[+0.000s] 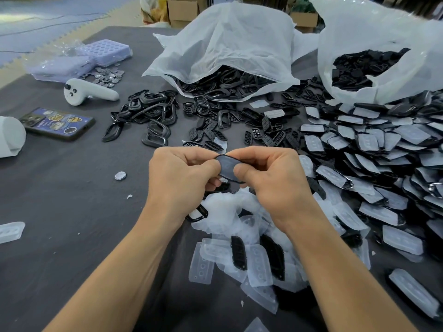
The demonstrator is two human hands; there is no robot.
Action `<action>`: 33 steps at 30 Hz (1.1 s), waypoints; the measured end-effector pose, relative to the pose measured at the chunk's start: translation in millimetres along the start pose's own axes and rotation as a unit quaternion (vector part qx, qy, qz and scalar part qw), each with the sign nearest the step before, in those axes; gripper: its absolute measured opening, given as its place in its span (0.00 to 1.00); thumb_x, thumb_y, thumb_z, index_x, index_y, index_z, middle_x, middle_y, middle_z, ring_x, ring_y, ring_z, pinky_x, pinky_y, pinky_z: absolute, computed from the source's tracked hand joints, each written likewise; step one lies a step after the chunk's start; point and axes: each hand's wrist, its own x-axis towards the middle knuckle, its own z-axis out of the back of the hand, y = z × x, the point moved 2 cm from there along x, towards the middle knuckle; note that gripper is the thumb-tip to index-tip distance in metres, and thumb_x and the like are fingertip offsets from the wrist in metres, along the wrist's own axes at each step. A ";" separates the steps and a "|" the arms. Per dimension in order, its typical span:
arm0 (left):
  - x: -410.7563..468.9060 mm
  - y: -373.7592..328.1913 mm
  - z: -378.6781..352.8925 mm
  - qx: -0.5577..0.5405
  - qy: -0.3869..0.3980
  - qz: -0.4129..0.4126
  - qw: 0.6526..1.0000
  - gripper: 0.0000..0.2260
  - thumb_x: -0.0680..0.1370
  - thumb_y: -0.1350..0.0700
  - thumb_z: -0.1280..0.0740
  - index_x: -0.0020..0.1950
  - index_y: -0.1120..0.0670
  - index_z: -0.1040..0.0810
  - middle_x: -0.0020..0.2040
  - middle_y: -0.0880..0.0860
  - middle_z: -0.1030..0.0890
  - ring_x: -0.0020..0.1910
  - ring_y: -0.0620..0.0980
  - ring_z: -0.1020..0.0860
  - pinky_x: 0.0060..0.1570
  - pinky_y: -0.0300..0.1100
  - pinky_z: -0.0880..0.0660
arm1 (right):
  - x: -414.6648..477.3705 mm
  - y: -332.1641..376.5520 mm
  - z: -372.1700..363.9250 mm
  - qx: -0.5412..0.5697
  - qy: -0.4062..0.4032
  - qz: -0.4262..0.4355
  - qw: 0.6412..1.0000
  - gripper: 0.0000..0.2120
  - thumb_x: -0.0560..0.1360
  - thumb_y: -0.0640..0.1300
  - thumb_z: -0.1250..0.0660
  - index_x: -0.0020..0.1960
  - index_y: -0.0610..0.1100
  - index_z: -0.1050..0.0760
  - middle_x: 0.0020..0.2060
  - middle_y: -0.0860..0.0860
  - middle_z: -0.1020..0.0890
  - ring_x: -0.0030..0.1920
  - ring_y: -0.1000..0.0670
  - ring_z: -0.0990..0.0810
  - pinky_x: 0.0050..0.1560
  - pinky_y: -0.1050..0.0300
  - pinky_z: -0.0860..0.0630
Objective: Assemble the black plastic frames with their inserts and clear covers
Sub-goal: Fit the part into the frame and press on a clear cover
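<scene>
both forearms extended; left hand [178, 179] and right hand [271, 182] meet, fingers curled, thumbs pinching.

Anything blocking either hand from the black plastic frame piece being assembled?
Nothing visible. The left hand and right hand both pinch the black oval plastic frame piece between thumbs and fingers, above the dark grey table.

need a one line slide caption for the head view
Left hand and right hand pinch one black frame part above loose clear covers on the table.
</scene>
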 end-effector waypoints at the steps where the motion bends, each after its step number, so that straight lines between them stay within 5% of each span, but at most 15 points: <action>1: -0.6 -0.1 -1.1 -0.008 -0.008 0.001 1.000 0.11 0.74 0.69 0.27 0.40 0.54 0.12 0.30 0.57 0.15 0.27 0.49 0.18 0.29 0.37 0.22 | 0.3 -1.1 -0.2 0.012 -0.007 -0.008 1.000 0.17 0.76 0.28 0.32 0.47 0.48 0.13 0.41 0.48 0.12 0.40 0.46 0.15 0.41 0.56 0.19; 5: -3.8 2.3 -6.7 -0.016 -0.010 0.011 1.000 0.10 0.73 0.63 0.28 0.42 0.48 0.12 0.33 0.54 0.14 0.29 0.49 0.17 0.31 0.36 0.22 | 0.3 -3.9 0.6 0.092 -0.071 -0.043 0.992 0.18 0.77 0.26 0.33 0.48 0.47 0.15 0.38 0.52 0.13 0.35 0.55 0.16 0.37 0.65 0.21; 10: -6.2 1.7 -8.7 0.104 0.025 -0.045 0.993 0.09 0.71 0.51 0.28 0.48 0.39 0.13 0.31 0.48 0.15 0.28 0.47 0.19 0.27 0.39 0.24 | -1.7 -1.5 1.7 0.017 -0.068 -0.010 0.997 0.18 0.74 0.28 0.31 0.41 0.50 0.14 0.34 0.51 0.14 0.30 0.56 0.19 0.31 0.65 0.24; 14: -3.5 3.5 -7.5 0.064 0.024 -0.039 0.997 0.10 0.74 0.61 0.24 0.43 0.44 0.12 0.30 0.49 0.16 0.25 0.43 0.22 0.26 0.34 0.28 | -3.4 -3.1 -2.6 0.001 -0.056 -0.004 0.998 0.09 0.73 0.36 0.28 0.43 0.50 0.14 0.36 0.48 0.13 0.35 0.48 0.14 0.35 0.56 0.19; 21: -7.8 5.8 -10.1 0.093 0.030 -0.079 0.992 0.08 0.76 0.58 0.26 0.44 0.45 0.11 0.30 0.49 0.16 0.26 0.44 0.21 0.28 0.38 0.25 | -1.1 -7.3 1.4 0.033 -0.060 -0.016 0.998 0.16 0.72 0.29 0.28 0.36 0.49 0.15 0.33 0.47 0.14 0.31 0.52 0.16 0.30 0.64 0.23; 27: -1.1 12.9 -13.6 0.087 0.010 -0.047 0.995 0.10 0.78 0.61 0.27 0.41 0.47 0.12 0.27 0.49 0.17 0.23 0.44 0.22 0.25 0.35 0.28 | -1.8 -3.3 4.5 -0.045 -0.021 -0.002 0.999 0.10 0.71 0.33 0.26 0.44 0.47 0.16 0.35 0.49 0.14 0.32 0.49 0.16 0.34 0.62 0.22; 30: 2.5 15.5 -14.3 0.067 0.018 -0.042 0.997 0.13 0.79 0.61 0.28 0.39 0.45 0.13 0.27 0.51 0.18 0.23 0.45 0.23 0.24 0.34 0.29 | -6.2 2.3 6.1 -0.204 0.006 0.046 0.978 0.16 0.67 0.37 0.22 0.49 0.54 0.19 0.36 0.55 0.15 0.35 0.56 0.17 0.36 0.66 0.24; 33: 4.7 12.6 -21.8 0.024 0.040 -0.036 0.998 0.10 0.79 0.58 0.28 0.42 0.46 0.12 0.28 0.53 0.17 0.24 0.47 0.21 0.26 0.35 0.27 | -5.8 10.8 16.9 -0.234 -0.023 0.046 0.971 0.16 0.66 0.39 0.20 0.49 0.54 0.17 0.35 0.58 0.15 0.35 0.57 0.17 0.35 0.67 0.24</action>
